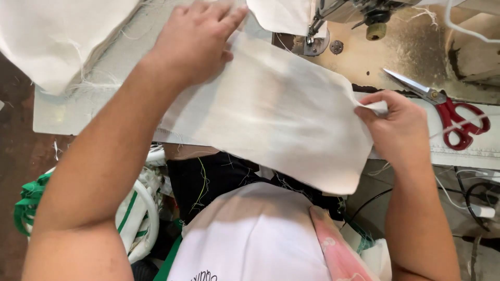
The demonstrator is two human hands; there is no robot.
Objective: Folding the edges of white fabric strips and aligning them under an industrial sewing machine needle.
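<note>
A rectangular piece of white cloth point(271, 114) lies across the front of the sewing table, its near end hanging over the edge. My left hand point(195, 39) rests flat on the cloth's far left end, fingers spread. At the cloth's right edge, my right hand point(396, 122) pinches a corner between thumb and fingers. The sewing machine's presser foot and needle point(312, 36) sit just beyond the cloth's far edge.
Red-handled scissors point(448, 112) lie on the table to the right. A stack of white fabric point(52, 36) with frayed threads sits at the far left. Below the table edge are white and green items point(135, 213) and black cables point(469, 192).
</note>
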